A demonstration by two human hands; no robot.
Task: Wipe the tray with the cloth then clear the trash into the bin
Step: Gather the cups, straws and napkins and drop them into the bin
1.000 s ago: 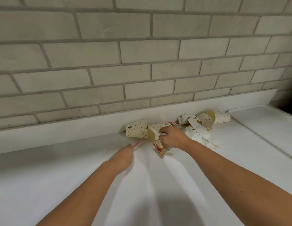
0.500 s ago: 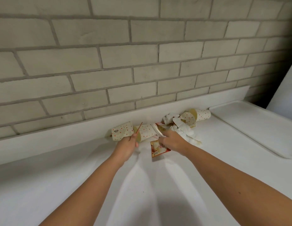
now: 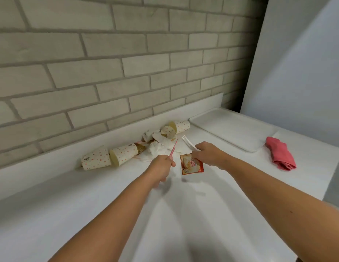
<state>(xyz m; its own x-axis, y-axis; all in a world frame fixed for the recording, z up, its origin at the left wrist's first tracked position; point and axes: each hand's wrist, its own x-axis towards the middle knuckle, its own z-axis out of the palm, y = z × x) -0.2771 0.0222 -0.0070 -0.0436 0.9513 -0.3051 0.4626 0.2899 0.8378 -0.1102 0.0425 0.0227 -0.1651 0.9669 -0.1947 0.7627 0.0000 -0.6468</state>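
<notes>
My left hand (image 3: 162, 167) is shut on a thin pink straw (image 3: 173, 150) that points up and away. My right hand (image 3: 209, 155) grips a white plastic fork (image 3: 188, 143) and an orange creamer sachet (image 3: 191, 165) that hangs below it. Behind my hands, dotted paper cups (image 3: 110, 156) lie on their sides against the wall, with crumpled white napkins (image 3: 159, 146) and more cups (image 3: 176, 127) to the right. A white tray (image 3: 233, 129) lies flat at the back right. A folded pink cloth (image 3: 280, 156) rests beside the tray.
All of this sits on a white counter (image 3: 89, 205) with a low white upstand under a grey brick wall. A white panel (image 3: 301, 72) rises at the right behind the tray. The counter's right edge is just past the cloth.
Both hands have lifted off the trash pile and come back toward me, the left with the straw, the right with fork and sachet. The view has swung right, showing tray and cloth.
</notes>
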